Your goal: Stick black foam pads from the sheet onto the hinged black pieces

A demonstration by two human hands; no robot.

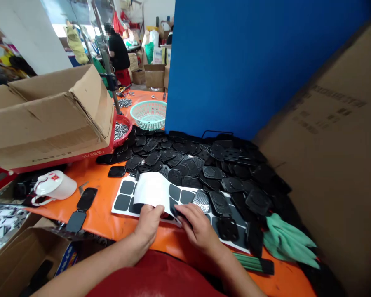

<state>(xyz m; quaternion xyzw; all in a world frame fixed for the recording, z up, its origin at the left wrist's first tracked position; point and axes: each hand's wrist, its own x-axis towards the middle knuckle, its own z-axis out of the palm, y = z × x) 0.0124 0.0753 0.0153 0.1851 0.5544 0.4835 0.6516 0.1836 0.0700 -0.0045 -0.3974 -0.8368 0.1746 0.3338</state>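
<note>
A white sheet of dark rounded-square stickers [152,189] lies on the orange table, its middle part curled up and over. My left hand [149,226] pinches the near edge of the curled part between thumb and fingers. Close to its right, my right hand [198,226] has its fingers closed at the fold, on a dark sticker [173,205] that is partly hidden by the fingers. Black plastic pieces [220,203] rest on the right part of the sheet, and a large heap of similar pieces [179,159] spreads behind it.
A lidded white mug [56,185] and a black hinged piece [81,209] sit at left. Beyond are a cardboard box [43,123], a red basket of metal parts [122,130] and a mint basket [148,114]. Green cloth [286,239] lies right. A person [119,51] sits far off.
</note>
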